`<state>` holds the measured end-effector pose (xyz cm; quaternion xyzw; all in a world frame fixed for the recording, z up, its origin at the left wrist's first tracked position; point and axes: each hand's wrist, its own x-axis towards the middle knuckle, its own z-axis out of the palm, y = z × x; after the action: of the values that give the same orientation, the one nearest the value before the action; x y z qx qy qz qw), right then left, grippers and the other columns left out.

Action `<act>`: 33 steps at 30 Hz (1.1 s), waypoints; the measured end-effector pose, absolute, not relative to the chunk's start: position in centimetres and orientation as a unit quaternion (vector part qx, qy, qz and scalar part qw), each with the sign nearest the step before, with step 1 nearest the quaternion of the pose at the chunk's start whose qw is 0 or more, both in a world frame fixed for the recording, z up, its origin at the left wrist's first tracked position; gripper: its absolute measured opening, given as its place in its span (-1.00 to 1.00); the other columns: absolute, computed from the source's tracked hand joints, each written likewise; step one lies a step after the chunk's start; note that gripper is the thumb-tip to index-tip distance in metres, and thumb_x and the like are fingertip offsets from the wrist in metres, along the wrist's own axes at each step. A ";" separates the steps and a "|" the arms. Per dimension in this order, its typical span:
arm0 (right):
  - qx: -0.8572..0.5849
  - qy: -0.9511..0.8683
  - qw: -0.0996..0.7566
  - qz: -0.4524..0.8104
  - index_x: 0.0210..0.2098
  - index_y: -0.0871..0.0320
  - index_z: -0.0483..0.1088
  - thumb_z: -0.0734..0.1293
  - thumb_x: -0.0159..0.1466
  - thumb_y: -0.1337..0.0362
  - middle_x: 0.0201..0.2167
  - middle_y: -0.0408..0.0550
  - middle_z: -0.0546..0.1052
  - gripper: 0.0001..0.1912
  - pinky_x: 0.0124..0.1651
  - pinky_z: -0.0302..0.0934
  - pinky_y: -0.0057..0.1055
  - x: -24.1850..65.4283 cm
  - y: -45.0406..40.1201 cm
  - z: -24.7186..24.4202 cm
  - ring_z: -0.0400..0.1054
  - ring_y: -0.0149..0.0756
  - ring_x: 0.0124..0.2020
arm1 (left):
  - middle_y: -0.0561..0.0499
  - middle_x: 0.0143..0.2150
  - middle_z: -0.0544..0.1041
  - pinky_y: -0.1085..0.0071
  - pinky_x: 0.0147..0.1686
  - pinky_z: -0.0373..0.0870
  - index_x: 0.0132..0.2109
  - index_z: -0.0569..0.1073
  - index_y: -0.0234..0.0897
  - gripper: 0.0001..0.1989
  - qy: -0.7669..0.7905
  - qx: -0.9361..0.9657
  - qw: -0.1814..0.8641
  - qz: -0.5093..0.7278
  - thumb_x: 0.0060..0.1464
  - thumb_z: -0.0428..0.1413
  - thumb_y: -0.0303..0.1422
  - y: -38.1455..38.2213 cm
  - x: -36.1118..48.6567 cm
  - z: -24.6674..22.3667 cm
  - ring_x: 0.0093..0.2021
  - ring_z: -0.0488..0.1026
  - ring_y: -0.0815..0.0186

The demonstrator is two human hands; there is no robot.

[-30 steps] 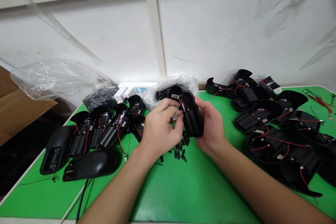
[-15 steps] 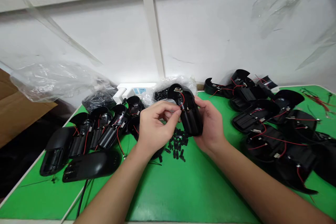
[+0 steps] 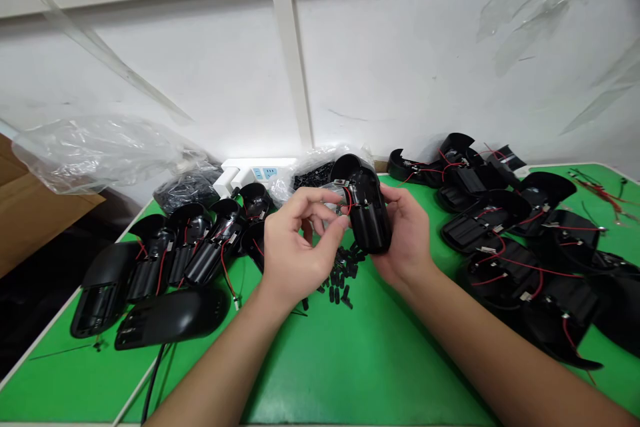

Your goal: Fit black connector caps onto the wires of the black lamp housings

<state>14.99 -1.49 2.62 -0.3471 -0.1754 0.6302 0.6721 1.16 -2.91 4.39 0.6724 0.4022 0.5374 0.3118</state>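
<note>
Right hand (image 3: 407, 240) grips black plastic housing (image 3: 370, 220); left hand (image 3: 297, 250) apparently pinches red wire (image 3: 347, 199).

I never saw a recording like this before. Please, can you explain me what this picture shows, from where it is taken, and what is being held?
There is no machine here. These are a person's own two bare hands, seen by one camera worn on the head, which looks forward and down. The right hand holds a black plastic housing. The fingers of the left hand are beside a red wire on that housing. On the green table top lie many other housings, most with red wires, and a small pile of little black parts. Further back are a white power strip and a clear plastic bag.
</note>
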 end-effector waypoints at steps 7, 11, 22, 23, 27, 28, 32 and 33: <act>-0.312 -0.237 0.654 0.647 -0.35 0.09 0.44 0.32 0.24 0.03 -0.46 -0.08 0.52 -0.75 -0.42 0.29 -0.29 14.9 -1.9 2.7 0.40 -0.23 -0.46 | 0.06 -0.54 0.54 0.53 -0.62 0.26 -0.18 0.36 -0.23 -0.65 0.430 0.517 0.542 0.504 0.17 0.28 -0.10 -2.4 2.0 4.7 -0.59 0.42 0.40; -0.316 -0.207 0.671 0.638 -0.29 0.10 0.48 0.35 0.23 0.09 -0.46 -0.12 0.50 -0.79 -0.48 0.21 -0.38 14.9 -1.8 2.8 0.34 -0.31 -0.49 | -0.01 -0.40 0.62 0.54 -0.59 0.37 -0.18 0.46 -0.28 -0.66 0.437 0.489 0.547 0.520 0.10 0.34 -0.15 -2.2 2.2 4.4 -0.48 0.52 0.38; -0.308 -0.191 0.650 0.668 -0.25 0.12 0.50 0.38 0.18 0.13 -0.46 -0.14 0.53 -0.78 -0.56 0.22 -0.45 14.6 -2.1 3.0 0.33 -0.36 -0.55 | 0.01 -0.28 0.63 0.49 -0.21 0.49 -0.31 0.58 -0.32 -0.87 0.431 0.470 0.469 0.611 0.04 0.36 -0.37 -2.0 2.1 3.3 -0.28 0.55 0.42; -0.310 -0.189 0.644 0.674 -0.25 0.12 0.50 0.37 0.18 0.12 -0.47 -0.13 0.53 -0.77 -0.57 0.22 -0.44 14.7 -2.1 3.0 0.34 -0.35 -0.55 | 0.04 -0.31 0.62 0.51 -0.23 0.48 -0.28 0.56 -0.31 -0.85 0.434 0.455 0.464 0.624 0.02 0.37 -0.39 -2.0 2.1 3.3 -0.30 0.55 0.44; -0.322 -0.190 0.634 0.677 -0.30 0.15 0.50 0.34 0.21 0.09 -0.48 -0.05 0.56 -0.75 -0.56 0.27 -0.41 14.8 -2.0 2.8 0.39 -0.29 -0.55 | 0.04 -0.29 0.62 0.53 -0.27 0.48 -0.18 0.51 -0.32 -0.68 0.445 0.399 0.496 0.631 -0.06 0.43 -0.38 -1.8 2.4 3.3 -0.32 0.57 0.44; -0.323 -0.190 0.633 0.677 -0.31 0.16 0.50 0.33 0.22 0.09 -0.48 -0.04 0.57 -0.75 -0.56 0.27 -0.41 14.8 -2.0 2.7 0.39 -0.29 -0.56 | 0.02 -0.27 0.63 0.51 -0.27 0.49 -0.16 0.51 -0.33 -0.65 0.444 0.388 0.516 0.622 -0.07 0.44 -0.37 -1.8 2.5 3.3 -0.33 0.58 0.43; -0.317 -0.191 0.623 0.689 -0.30 0.17 0.51 0.33 0.23 0.09 -0.46 -0.01 0.59 -0.73 -0.57 0.26 -0.43 14.6 -2.1 2.8 0.41 -0.28 -0.54 | 0.00 -0.31 0.62 0.52 -0.29 0.51 -0.17 0.52 -0.38 -0.66 0.432 0.392 0.518 0.625 -0.05 0.43 -0.37 -1.5 2.4 3.3 -0.37 0.57 0.45; -0.315 -0.187 0.622 0.692 -0.29 0.17 0.51 0.33 0.22 0.10 -0.44 -0.01 0.60 -0.74 -0.56 0.27 -0.44 14.5 -2.1 2.8 0.42 -0.28 -0.53 | 0.00 -0.32 0.62 0.53 -0.29 0.51 -0.18 0.52 -0.38 -0.68 0.427 0.412 0.495 0.635 -0.04 0.43 -0.39 -1.4 2.4 3.2 -0.38 0.57 0.46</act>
<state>14.52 -2.13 2.79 -0.3151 -0.1875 0.6919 0.6220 2.37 -1.43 3.24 0.4120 0.4273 0.6349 0.4946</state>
